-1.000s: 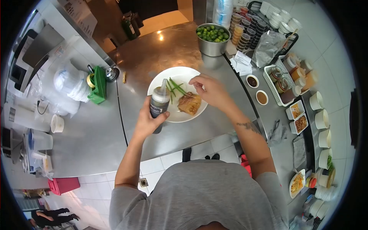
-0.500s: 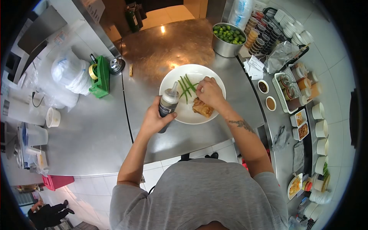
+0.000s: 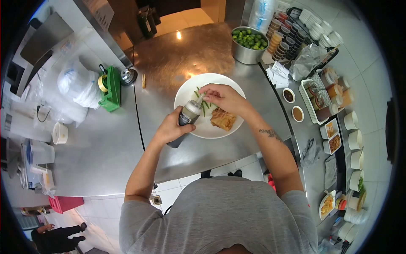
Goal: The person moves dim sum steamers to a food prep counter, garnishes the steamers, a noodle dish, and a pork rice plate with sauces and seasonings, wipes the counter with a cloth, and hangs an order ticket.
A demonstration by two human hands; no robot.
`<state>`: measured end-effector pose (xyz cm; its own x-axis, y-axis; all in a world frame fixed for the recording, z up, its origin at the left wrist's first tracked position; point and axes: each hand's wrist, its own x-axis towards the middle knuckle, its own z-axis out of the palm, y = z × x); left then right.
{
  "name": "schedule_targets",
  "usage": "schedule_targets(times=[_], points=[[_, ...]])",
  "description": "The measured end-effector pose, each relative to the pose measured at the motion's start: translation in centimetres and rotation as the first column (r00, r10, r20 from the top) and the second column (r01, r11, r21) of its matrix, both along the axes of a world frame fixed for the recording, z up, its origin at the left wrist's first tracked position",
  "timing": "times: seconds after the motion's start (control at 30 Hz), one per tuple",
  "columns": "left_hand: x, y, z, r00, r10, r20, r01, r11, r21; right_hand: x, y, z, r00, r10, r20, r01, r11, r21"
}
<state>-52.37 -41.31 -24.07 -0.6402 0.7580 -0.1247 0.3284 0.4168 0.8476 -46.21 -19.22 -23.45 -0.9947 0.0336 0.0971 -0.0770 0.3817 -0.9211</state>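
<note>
My left hand [image 3: 171,127] is wrapped round a dark-filled squeeze bottle [image 3: 189,113] with a clear pointed nozzle, tilted up and to the right over the plate's left rim. At the tip of that nozzle, the fingers of my right hand [image 3: 226,98] are closed together; whether a small cap is between them I cannot make out. Beneath both hands is a white round plate [image 3: 240,122]. Green beans [image 3: 204,111] lie on its left part, partly hidden by my right hand. A browned, golden piece of food [image 3: 223,120] sits to their right.
A steel pot of small green citrus fruits [image 3: 249,53] stands at the back right. Two sauce cups [image 3: 297,113] and a white basket of jars [image 3: 311,101] are on the right counter. On the left are a green holder [image 3: 111,91] and a bell [image 3: 128,75]. Another person [image 3: 57,239] is at lower left.
My right hand has moved left and up from beside the beans to the bottle's nozzle. The bottle now leans further to the right, towards that hand.
</note>
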Motion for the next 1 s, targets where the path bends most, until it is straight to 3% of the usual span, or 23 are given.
schedule_targets(times=[0.13, 0.23, 0.33, 0.43, 0.63, 0.73, 0.83, 0.93, 1.0], points=[[-0.3, 0.3, 0.7, 0.994, -0.039, 0.102, 0.043, 0.998, -0.039, -0.5, 0.4, 0.8, 0.995, 0.094, 0.025, -0.095, 0.994, 0.049], [-0.5, 0.2, 1.2, 0.964, -0.071, 0.255, 0.065, 0.997, 0.034, -0.9, 0.6, 0.9, 0.991, 0.131, -0.022, -0.13, 0.99, 0.046], [-1.0, 0.0, 0.4, 0.929, -0.151, 0.339, 0.077, 0.972, 0.222, -0.6, 0.2, 1.7, 0.987, 0.118, -0.109, -0.109, 0.99, 0.086], [-1.2, -0.2, 0.9, 0.892, -0.181, 0.415, 0.075, 0.963, 0.259, -0.6, -0.1, 2.3, 0.967, 0.125, -0.221, -0.098, 0.987, 0.126], [-1.5, -0.5, 0.0, 0.914, -0.211, 0.347, 0.158, 0.972, 0.175, -0.6, -0.9, 5.5, 0.915, 0.2, -0.35, -0.105, 0.956, 0.273], [-1.1, -0.3, 0.2, 0.957, -0.128, 0.259, 0.096, 0.987, 0.131, -1.3, -0.2, 5.2, 0.923, 0.249, -0.292, -0.154, 0.938, 0.312], [-1.8, -0.4, 0.1, 0.953, -0.087, 0.289, 0.089, 0.996, 0.008, -1.6, 1.0, 3.5, 0.99, 0.105, -0.097, -0.079, 0.966, 0.245], [-1.9, -0.5, 1.0, 0.956, -0.05, 0.289, 0.053, 0.999, -0.005, -1.1, 1.2, 0.5, 0.972, -0.233, -0.021, 0.207, 0.814, 0.543], [-2.6, -0.7, 0.4, 0.936, -0.043, 0.349, 0.049, 0.999, -0.01, 0.1, 0.2, -0.2, 0.963, -0.249, 0.104, 0.14, 0.791, 0.596]])
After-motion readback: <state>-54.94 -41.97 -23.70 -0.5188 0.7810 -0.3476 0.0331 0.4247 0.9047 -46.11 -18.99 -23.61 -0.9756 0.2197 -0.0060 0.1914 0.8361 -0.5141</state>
